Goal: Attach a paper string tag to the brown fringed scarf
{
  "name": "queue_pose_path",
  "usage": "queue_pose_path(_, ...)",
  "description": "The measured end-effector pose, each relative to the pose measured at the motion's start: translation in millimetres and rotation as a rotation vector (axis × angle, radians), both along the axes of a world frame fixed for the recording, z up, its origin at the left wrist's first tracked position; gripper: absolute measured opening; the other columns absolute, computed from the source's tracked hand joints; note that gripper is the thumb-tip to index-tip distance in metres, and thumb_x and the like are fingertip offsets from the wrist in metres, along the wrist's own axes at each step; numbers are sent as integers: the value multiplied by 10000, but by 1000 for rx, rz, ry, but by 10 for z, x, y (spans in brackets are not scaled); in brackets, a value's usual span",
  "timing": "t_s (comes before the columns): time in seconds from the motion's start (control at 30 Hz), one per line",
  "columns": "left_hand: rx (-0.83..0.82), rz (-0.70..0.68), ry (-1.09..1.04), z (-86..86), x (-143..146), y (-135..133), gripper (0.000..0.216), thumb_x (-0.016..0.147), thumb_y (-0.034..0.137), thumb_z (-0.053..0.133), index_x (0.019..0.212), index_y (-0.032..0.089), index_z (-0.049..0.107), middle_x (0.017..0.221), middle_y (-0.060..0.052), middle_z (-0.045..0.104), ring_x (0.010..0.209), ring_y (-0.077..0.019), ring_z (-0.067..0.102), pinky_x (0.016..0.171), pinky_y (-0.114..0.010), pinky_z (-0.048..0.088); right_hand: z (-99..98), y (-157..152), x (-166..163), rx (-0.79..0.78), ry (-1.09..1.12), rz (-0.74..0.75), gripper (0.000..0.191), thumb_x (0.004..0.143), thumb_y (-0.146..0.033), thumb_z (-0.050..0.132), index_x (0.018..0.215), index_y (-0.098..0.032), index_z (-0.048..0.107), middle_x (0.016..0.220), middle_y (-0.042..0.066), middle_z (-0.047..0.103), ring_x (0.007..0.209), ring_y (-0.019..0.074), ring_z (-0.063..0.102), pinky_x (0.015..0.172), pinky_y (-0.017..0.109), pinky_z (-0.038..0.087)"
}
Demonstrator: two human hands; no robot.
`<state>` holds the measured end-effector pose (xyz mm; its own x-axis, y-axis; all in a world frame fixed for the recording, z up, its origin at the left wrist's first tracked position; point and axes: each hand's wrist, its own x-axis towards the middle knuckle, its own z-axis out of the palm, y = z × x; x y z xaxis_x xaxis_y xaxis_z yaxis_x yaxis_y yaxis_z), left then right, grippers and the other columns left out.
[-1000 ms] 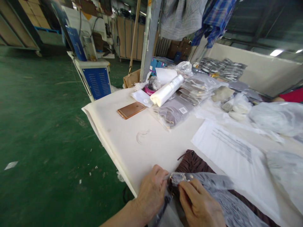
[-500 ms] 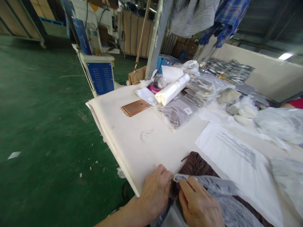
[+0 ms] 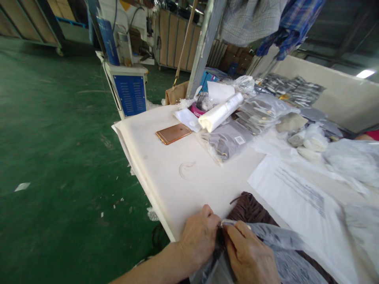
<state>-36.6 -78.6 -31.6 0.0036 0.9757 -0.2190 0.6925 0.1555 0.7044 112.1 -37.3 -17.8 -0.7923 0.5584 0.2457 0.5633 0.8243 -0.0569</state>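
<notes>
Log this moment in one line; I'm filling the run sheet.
left hand: pinching clear plastic bag edge | right hand: pinching same edge | dark brown pleated fabric: under bag | rose-gold phone: untouched

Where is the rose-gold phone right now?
The rose-gold phone lies flat on the white table near its far-left corner, just left of the white plastic roll.

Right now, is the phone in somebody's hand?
No, the phone lies alone on the white table, far from both hands at the plastic bag.
</notes>
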Motion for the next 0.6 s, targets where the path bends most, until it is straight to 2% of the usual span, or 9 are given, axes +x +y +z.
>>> queue_pose_path(0.23, 14, -83, 104, 17, -38, 16, 240, 910, 143, 355, 921, 161, 595, 953, -66, 598, 777, -192, 611, 684, -302, 504, -2, 5, -15, -1, 9, -7, 213, 920, -193, 359, 805, -225, 536, 720, -5, 531, 614, 129, 566, 532, 231, 415)
queue_pose_path(0.37, 18, -87, 186, 13, -95, -49, 252, 875, 81, 322, 945, 127, 559, 963, -104, 573, 743, -220, 609, 659, -367, 518, 7, 7, 19, -69, 20, -8, 171, 920, -224, 391, 984, -223, 549, 832, 12, 592, 692, 132, 605, 593, 221, 480)
queue_pose_path(0.47, 50, -61, 242, -21, -148, -134, 243, 856, 75, 315, 922, 124, 543, 933, -102, 559, 746, -225, 603, 652, -374, 520, 3, 13, 62, -117, 48, -24, 190, 919, -241, 409, 1062, -231, 535, 922, 20, 603, 765, 131, 612, 645, 217, 507)
queue_pose_path(0.6, 133, 31, 238, -73, -199, -255, 214, 830, 73, 334, 863, 144, 533, 858, -73, 550, 685, -194, 582, 613, -334, 507, 3, 13, 43, -47, 85, 0, 183, 903, -225, 443, 1052, -222, 550, 960, 42, 580, 840, 161, 583, 713, 274, 501)
